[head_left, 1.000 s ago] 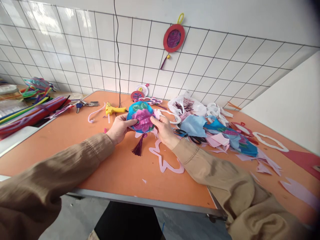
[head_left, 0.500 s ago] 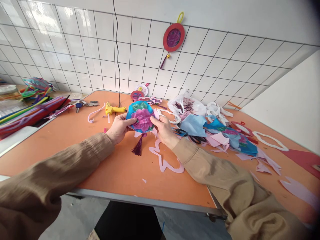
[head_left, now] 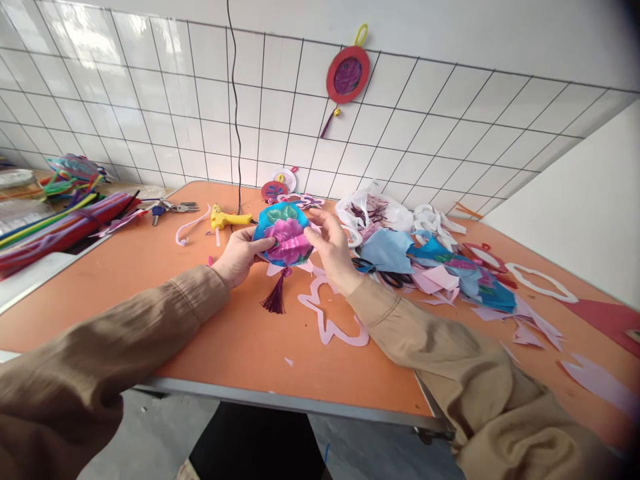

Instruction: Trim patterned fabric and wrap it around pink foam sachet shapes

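Observation:
A round ornament covered in blue cloth with a pink flower print [head_left: 284, 233] is held up over the table, its front tilted toward me. My left hand [head_left: 239, 255] pinches its left edge, thumb on the front and fingers behind. My right hand [head_left: 332, 245] is at the right edge, thumb and fingers spread apart, the thumb close to or touching the cloth. From the ornament's lower side hangs a dark purple tassel [head_left: 274, 295]. A pale pink wavy cut-out [head_left: 324, 327] lies on the table below my right hand.
On the orange table [head_left: 220, 347] lie a yellow glue gun [head_left: 227, 219], pliers [head_left: 183, 207], black scissors [head_left: 395, 277], blue cloth pieces [head_left: 386, 251] and a white plastic bag [head_left: 385, 212]. Colourful pipe cleaners [head_left: 75, 227] are at the left. A red round ornament [head_left: 347, 75] hangs on the tiled wall.
My right hand has loosened its pinch on the ornament's right edge and its fingers have spread upward. The left hand keeps its hold, and the tassel has swung slightly left.

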The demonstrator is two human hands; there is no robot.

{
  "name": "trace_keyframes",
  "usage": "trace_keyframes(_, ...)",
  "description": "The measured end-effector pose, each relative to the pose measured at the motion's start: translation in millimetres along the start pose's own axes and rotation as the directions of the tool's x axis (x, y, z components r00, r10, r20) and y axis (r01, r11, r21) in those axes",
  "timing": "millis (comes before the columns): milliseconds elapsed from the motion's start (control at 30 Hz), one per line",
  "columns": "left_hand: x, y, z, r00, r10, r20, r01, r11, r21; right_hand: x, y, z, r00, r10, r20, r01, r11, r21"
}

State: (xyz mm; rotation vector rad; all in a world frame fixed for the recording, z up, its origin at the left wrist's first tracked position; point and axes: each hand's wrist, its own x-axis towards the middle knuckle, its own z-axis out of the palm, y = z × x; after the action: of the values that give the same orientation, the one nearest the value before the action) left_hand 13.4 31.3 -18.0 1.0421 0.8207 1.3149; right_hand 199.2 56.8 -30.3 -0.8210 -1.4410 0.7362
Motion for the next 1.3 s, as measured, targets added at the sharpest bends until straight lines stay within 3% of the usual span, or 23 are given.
trace_keyframes(100, 0.1, -1.3, -0.5, 1.0, -0.005, 0.005, 0.005, 1.0, 0.023, 3.5, -7.1, -5.1, 0.956, -0.294, -0.018, 0.275, 0.913, -0.302)
trace_keyframes(167, 0.1, -2.7, -0.9, 1.0, -0.001, 0.014, 0.0, 0.999, 0.051, 4.4, -15.0, -8.2, 0.867, -0.491, 0.086, 0.473, 0.756, -0.452)
trace_keyframes(233, -0.6, -3.8, -0.9, 1.0, 0.003, 0.031, -0.005, 0.997, 0.082, 4.4, -23.5, -10.0, 0.756, -0.606, 0.248, 0.631, 0.573, -0.523)
trace_keyframes(333, -3.2, -5.0, 0.5, 0.998, 0.017, 0.067, -0.026, 0.992, 0.126, 3.0, -32.8, -8.7, 0.631, -0.615, 0.473, 0.76, 0.367, -0.536)
trace_keyframes(467, -7.2, -7.9, 2.7, 0.992, 0.079, 0.101, -0.097, 0.977, 0.189, 0.6, -35.1, -3.3, 0.537, -0.534, 0.653, 0.841, 0.277, -0.465)
trace_keyframes(600, -7.5, -12.1, 2.4, 0.984, 0.134, 0.121, -0.161, 0.953, 0.256, 0.5, -30.6, -1.2, 0.453, -0.526, 0.72, 0.887, 0.186, -0.422)
trace_keyframes(733, -6.5, -11.4, 2.7, 0.975, 0.139, 0.176, -0.191, 0.927, 0.322, 2.9, -25.1, -1.1, 0.397, -0.606, 0.69, 0.9, 0.108, -0.422)
trace_keyframes(967, -7.3, -6.0, 2.5, 0.967, 0.084, 0.239, -0.174, 0.906, 0.386, 6.6, -24.4, -2.1, 0.394, -0.627, 0.672, 0.89, 0.076, -0.45)
trace_keyframes(1067, -6.0, -7.8, 1.0, 0.973, 0.052, 0.227, -0.131, 0.928, 0.348, 7.7, -25.9, -2.9, 0.416, -0.634, 0.652, 0.875, 0.085, -0.476)
trace_keyframes(1167, -4.9, -9.4, 0.9, 0.978, -0.016, 0.209, -0.04, 0.965, 0.26, 8.7, -28.0, -4.1, 0.473, -0.63, 0.616, 0.842, 0.117, -0.526)
trace_keyframes(1300, -5.1, -8.3, 2.7, 0.983, -0.099, 0.154, 0.068, 0.979, 0.193, 9.7, -32.0, -6.2, 0.6, -0.575, 0.556, 0.76, 0.193, -0.62)
